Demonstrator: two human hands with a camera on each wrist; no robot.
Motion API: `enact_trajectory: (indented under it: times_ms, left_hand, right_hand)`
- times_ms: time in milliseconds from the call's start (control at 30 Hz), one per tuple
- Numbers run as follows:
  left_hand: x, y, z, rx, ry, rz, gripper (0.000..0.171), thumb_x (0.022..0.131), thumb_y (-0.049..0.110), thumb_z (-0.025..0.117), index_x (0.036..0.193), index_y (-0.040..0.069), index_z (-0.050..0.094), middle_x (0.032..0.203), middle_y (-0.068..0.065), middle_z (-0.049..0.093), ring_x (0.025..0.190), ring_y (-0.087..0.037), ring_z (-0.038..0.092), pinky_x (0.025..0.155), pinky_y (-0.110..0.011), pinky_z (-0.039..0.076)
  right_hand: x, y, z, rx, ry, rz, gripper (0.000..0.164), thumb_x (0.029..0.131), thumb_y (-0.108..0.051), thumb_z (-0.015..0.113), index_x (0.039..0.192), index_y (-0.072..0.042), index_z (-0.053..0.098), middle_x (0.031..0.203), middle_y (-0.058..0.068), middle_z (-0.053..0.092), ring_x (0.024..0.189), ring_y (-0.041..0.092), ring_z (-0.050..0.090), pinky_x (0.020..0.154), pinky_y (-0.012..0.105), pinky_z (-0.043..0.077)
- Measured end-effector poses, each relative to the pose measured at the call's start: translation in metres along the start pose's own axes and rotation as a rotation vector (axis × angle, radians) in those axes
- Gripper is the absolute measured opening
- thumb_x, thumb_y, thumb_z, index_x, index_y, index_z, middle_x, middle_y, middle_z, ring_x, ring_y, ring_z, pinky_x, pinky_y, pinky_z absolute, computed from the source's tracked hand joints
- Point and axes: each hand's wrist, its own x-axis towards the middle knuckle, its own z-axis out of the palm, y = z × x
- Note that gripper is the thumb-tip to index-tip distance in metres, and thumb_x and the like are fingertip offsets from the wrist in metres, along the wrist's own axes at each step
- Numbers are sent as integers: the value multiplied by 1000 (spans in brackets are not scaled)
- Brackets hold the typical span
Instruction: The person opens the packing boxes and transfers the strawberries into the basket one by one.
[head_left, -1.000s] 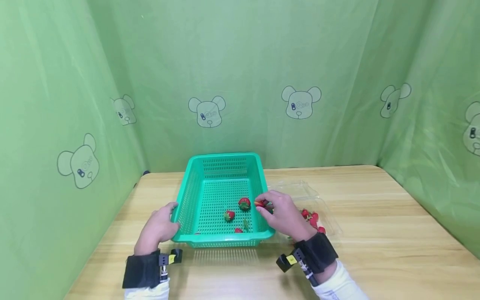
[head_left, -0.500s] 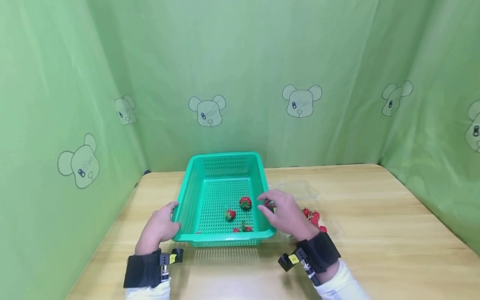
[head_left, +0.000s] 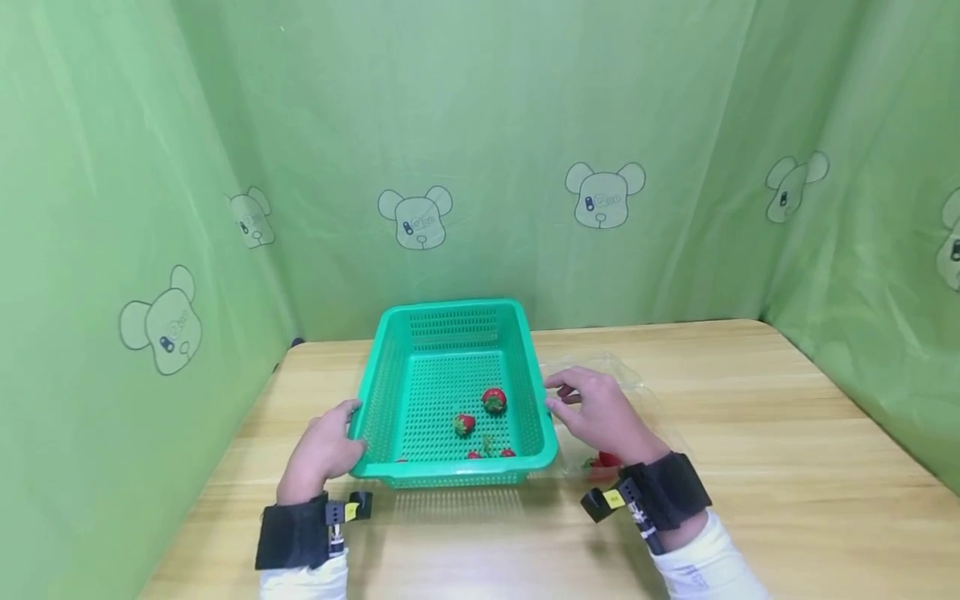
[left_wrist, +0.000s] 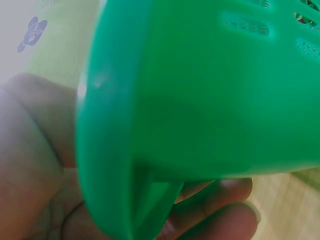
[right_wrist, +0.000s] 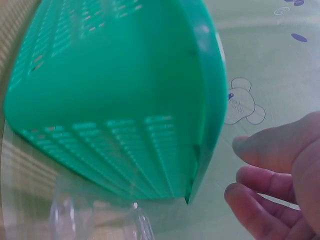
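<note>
A green plastic basket (head_left: pixel 465 469) with slotted walls stands on the table. My left hand (head_left: pixel 322 446) holds its left rim; in the left wrist view the fingers (left_wrist: pixel 225 220) curl under the rim's edge. Inside lie several strawberries, among them a large one (head_left: pixel 494 401) and a smaller one (head_left: pixel 464 425). Just outside the right rim hovers my right hand (head_left: pixel 603 412), thumb and fingers bent apart with nothing between them. Beneath it sits a clear plastic box (head_left: pixel 663 417), partly hidden by the hand and forearm, with strawberries (head_left: pixel 609 460) showing beside the wrist.
The wooden table (head_left: pixel 787 450) extends to the right of the box and in front of the basket. Green curtains (head_left: pixel 495 100) printed with bear heads enclose the back and both sides.
A strawberry in my right hand went into the basket, near its front. The emptied right hand then moved right, past the rim and over the clear box. The left hand kept its hold.
</note>
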Motion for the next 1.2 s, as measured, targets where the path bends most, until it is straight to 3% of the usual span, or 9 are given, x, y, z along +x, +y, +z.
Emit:
enact_trajectory:
  times_ms: [267, 400, 567, 700, 967, 1200]
  left_hand:
    - [3, 0, -1, -16, -4, -4, 63, 84, 2, 56, 142, -4, 32, 132, -30, 49, 89, -32, 55, 72, -43, 50]
    - [4, 1, -2, -15, -2, -4, 64, 84, 2, 56, 143, -4, 32, 132, -30, 49, 88, -31, 55, 68, -39, 50]
    - [3, 1, -1, -7, -7, -10, 63, 85, 3, 56, 143, -3, 32, 134, -30, 48, 91, -32, 54, 73, -42, 50]
    - [2, 0, -1, 0, -9, -11, 62, 86, 3, 56, 142, -4, 32, 134, -30, 48, 93, -33, 54, 76, -46, 49]
    - [2, 1, -2, -24, -2, -16, 62, 86, 2, 56, 143, -4, 32, 131, -30, 50, 88, -31, 55, 70, -40, 49]
    - [2, 1, 1, -9, 6, -18, 62, 86, 2, 56, 143, -3, 32, 134, -31, 47, 94, -33, 53, 75, -44, 49]
  right_hand:
    - [-3, 10, -7, -72, -109, 96, 20, 82, -8, 70, 100, -2, 67, 98, 14, 70, 80, 24, 64, 70, 42, 57]
    - [-4, 15, -12, -80, -233, 165, 22, 81, -8, 70, 102, -1, 67, 99, 16, 69, 79, 23, 64, 70, 41, 57]
    - [-9, 18, -19, -131, -418, 240, 22, 78, -6, 73, 99, -3, 68, 96, 14, 69, 81, 23, 63, 74, 44, 54]
    - [-14, 18, -20, -152, -511, 307, 23, 75, -5, 73, 97, -7, 70, 93, 10, 68, 79, 21, 61, 72, 42, 52]
    - [-18, 19, -10, -128, -560, 399, 31, 57, 0, 76, 86, -9, 70, 85, 7, 64, 73, 20, 57, 68, 39, 51]
    - [-20, 22, -6, -137, -553, 410, 31, 56, 0, 77, 85, -7, 69, 84, 8, 65, 74, 22, 57, 68, 42, 52]
